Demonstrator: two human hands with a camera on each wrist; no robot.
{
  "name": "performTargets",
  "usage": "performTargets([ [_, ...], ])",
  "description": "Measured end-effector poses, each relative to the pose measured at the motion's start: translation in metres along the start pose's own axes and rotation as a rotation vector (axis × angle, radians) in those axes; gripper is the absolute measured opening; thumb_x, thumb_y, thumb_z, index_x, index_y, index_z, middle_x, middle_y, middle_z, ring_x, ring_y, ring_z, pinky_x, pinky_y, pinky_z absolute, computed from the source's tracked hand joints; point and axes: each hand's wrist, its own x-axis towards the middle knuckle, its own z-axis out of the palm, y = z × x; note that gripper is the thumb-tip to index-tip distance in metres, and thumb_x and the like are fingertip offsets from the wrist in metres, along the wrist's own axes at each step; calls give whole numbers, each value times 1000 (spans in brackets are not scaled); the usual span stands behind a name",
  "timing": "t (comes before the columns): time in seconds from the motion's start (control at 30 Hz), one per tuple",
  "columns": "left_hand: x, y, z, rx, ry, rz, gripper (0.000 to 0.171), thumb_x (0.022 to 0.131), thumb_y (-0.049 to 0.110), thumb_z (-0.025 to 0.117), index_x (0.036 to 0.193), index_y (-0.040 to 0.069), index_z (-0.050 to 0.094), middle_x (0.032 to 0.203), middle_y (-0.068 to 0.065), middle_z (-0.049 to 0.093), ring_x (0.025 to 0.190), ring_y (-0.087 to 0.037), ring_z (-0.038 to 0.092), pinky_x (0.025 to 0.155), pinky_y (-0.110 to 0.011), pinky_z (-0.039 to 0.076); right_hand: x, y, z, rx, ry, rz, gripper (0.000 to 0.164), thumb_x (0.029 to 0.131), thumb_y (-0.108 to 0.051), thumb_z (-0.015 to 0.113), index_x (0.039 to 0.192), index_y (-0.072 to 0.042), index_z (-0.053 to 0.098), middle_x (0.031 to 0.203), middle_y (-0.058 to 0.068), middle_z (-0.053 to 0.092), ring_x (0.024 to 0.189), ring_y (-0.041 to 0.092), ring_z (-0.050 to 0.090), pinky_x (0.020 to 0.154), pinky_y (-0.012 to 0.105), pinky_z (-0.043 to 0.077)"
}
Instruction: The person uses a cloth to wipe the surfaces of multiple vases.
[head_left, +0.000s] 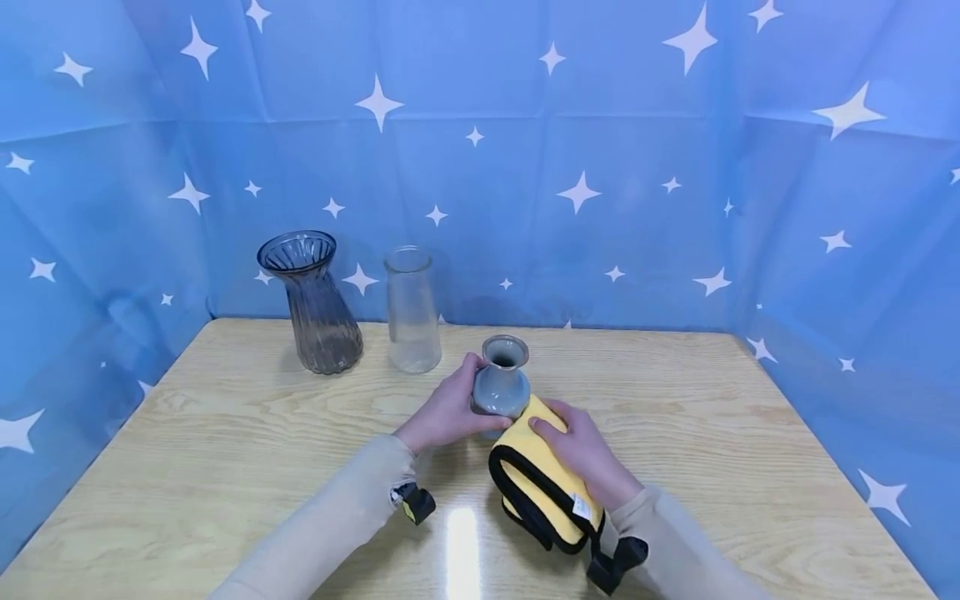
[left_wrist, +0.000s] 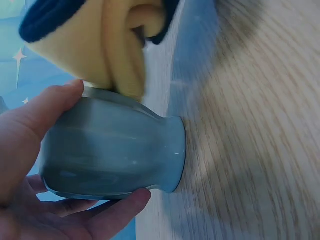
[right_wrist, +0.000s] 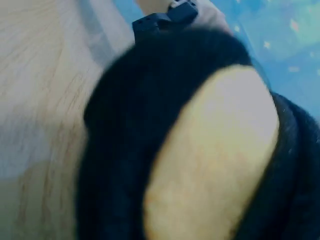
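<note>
A small blue-grey glazed vase with a flared neck stands upright on the wooden table. My left hand grips its body, thumb at the near side and fingers around the far side. In the left wrist view the vase shows its foot on the tabletop. My right hand holds a folded yellow cloth with black edging and a small white tag. One end of the cloth touches the vase's side. The cloth fills most of the right wrist view and hides the right fingers there.
A dark ribbed glass vase stands at the back left of the table. Beside it is a clear glass vase. Blue star-patterned curtains hang behind and at both sides.
</note>
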Motion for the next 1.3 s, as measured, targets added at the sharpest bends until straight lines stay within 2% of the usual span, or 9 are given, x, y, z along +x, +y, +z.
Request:
performTargets([
  [0.2,2,-3,2,40,7,9,67,78,20,82,126,4,38,122,-14,53,108,-26,56,90,-41,48,-12,-13,2,-190,110,-288,50,98,-18,57,142,1,43,128,18,55,93,22,61,78,35,52],
  [0.3,3,-4,3,58,7,24,66,77,19,81,125,4,38,119,-14,54,105,-26,57,89,-40,49,-15,-25,4,-264,133,-394,49,97,-15,60,141,1,45,133,18,51,98,22,59,79,36,51],
  [0.37,4,-4,4,64,0,27,66,78,20,80,126,4,37,119,-14,54,105,-26,57,89,-39,49,-17,-35,3,-237,113,-378,49,96,-16,60,141,0,46,126,18,55,90,21,60,74,34,52],
  [0.57,3,-1,-1,62,-47,2,67,80,20,80,129,6,36,124,-15,53,108,-25,56,91,-38,48,-20,-54,-8,-8,43,-178,49,99,-21,58,143,-7,44,103,14,64,72,21,64,64,31,55],
  [0.8,3,0,-11,113,-103,27,67,80,14,77,132,3,37,126,-16,52,110,-26,54,91,-39,47,-14,-45,-19,12,89,-247,47,99,-24,58,144,-18,45,94,15,61,66,24,62,59,34,55],
  [0.97,3,3,-15,134,-131,35,76,80,13,77,141,0,35,131,-16,50,115,-26,52,96,-40,44,0,-25,-14,-189,25,-433,49,99,-19,57,145,-9,44,124,15,55,80,21,61,71,33,53],
  [1.1,4,5,-16,157,-161,29,80,81,14,75,146,-3,31,133,-20,48,117,-28,51,99,-40,43,3,-14,-9,-384,78,-556,47,97,-10,58,142,-3,47,136,13,51,96,19,60,79,36,51],
  [1.2,4,7,-17,176,-174,17,81,81,14,74,146,-5,29,133,-22,47,118,-30,50,100,-41,42,-1,-14,-5,-512,145,-566,47,95,-8,60,140,-5,50,130,12,54,72,11,58,63,32,50],
  [1.3,4,8,-19,193,-179,12,81,81,14,74,145,-6,30,132,-23,48,117,-31,51,99,-42,42,-4,-15,-1,-605,193,-539,47,93,-7,61,139,-7,53,126,12,56,49,6,40,47,26,39],
])
